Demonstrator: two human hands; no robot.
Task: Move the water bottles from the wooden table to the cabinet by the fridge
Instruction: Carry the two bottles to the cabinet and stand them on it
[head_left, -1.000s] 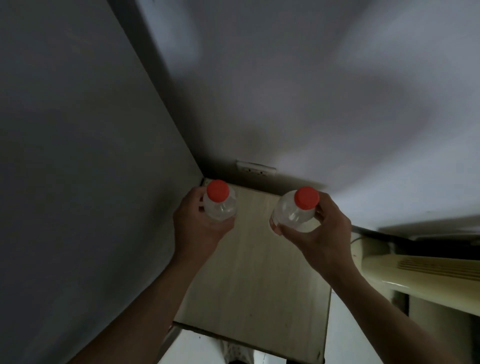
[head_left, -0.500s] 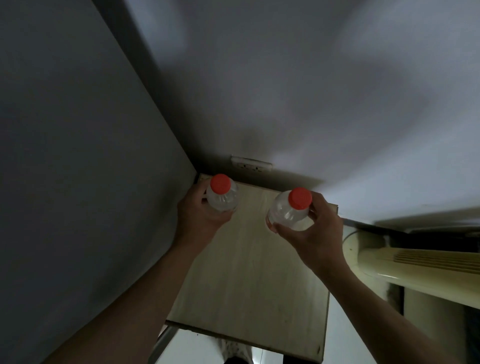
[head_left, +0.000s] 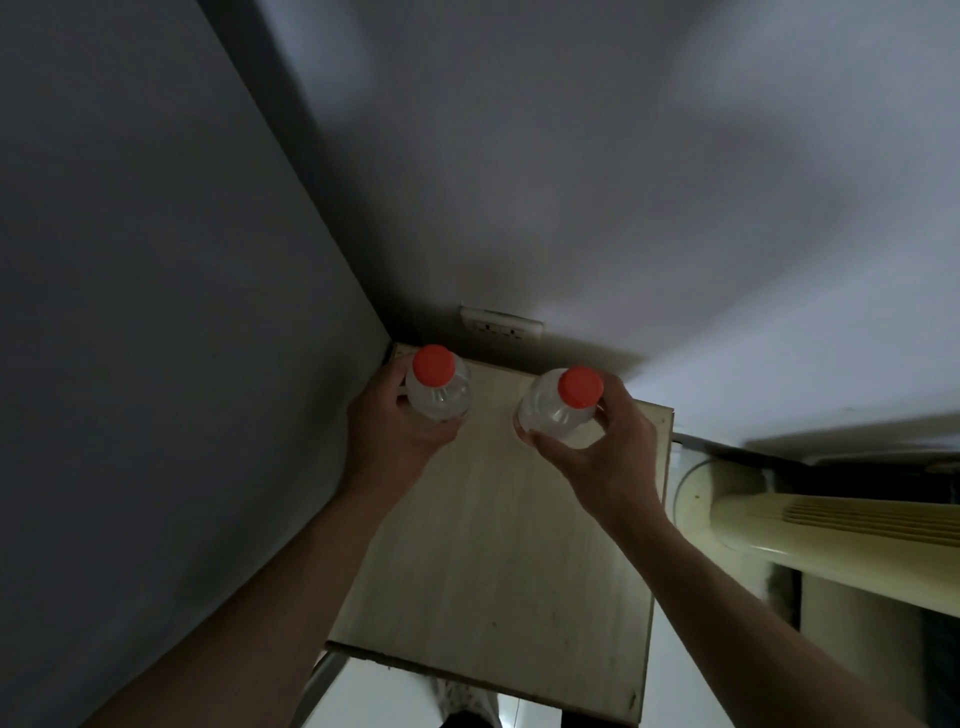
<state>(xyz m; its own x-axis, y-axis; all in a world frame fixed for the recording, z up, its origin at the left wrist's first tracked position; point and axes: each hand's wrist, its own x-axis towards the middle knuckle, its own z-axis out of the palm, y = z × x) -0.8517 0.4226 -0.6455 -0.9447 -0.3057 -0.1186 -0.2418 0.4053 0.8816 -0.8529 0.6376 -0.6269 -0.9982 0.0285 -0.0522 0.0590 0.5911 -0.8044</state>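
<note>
Two clear water bottles with red caps are over the far end of a pale wooden top (head_left: 498, 561). My left hand (head_left: 395, 436) grips the left bottle (head_left: 439, 389) near the back left corner, by the grey wall. My right hand (head_left: 608, 452) grips the right bottle (head_left: 558, 410), which tilts a little to the right. I cannot tell whether the bottles' bases touch the wood, as my hands hide them.
A grey wall (head_left: 156, 364) runs close along the left edge of the top. A white wall socket (head_left: 501, 322) sits on the back wall. A cream ribbed appliance (head_left: 831, 525) stands to the right. White floor (head_left: 374, 696) shows below the front edge.
Both hands have carried the bottles slightly farther toward the back wall, and the view has shifted a little with them. Both grips are unchanged.
</note>
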